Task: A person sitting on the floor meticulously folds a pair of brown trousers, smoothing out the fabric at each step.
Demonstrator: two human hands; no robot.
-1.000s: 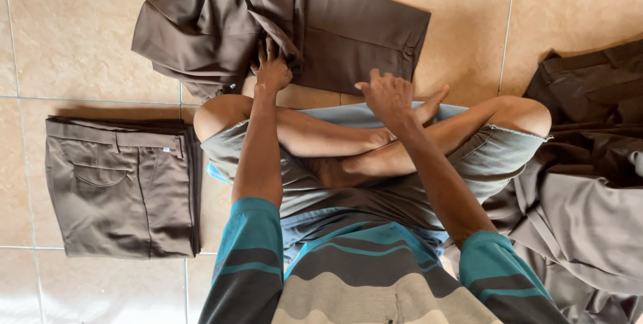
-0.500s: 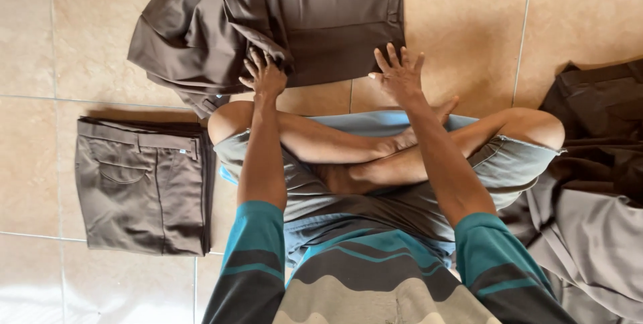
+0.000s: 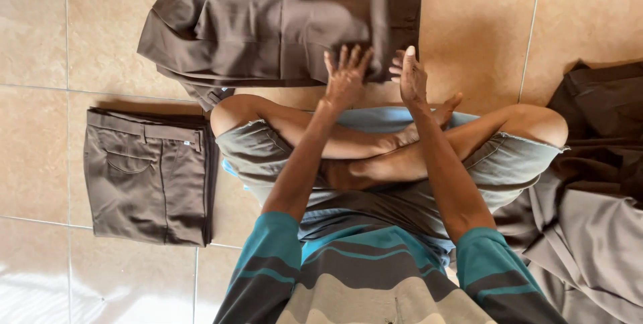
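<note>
Floor tiles of beige colour are being covered by several garments. Dark brown trousers, partly folded, are being pressed flat in front of the crossed legs. A pile of brown and grey cloth is lying at the right, and folded grey-brown trousers are lying at the left, well apart from the hands. The left hand is being laid on the dark trousers with fingers spread wide, nothing grasped. The right hand is being held just beside it, fingers straight and close together, touching the trousers' lower edge.
</note>
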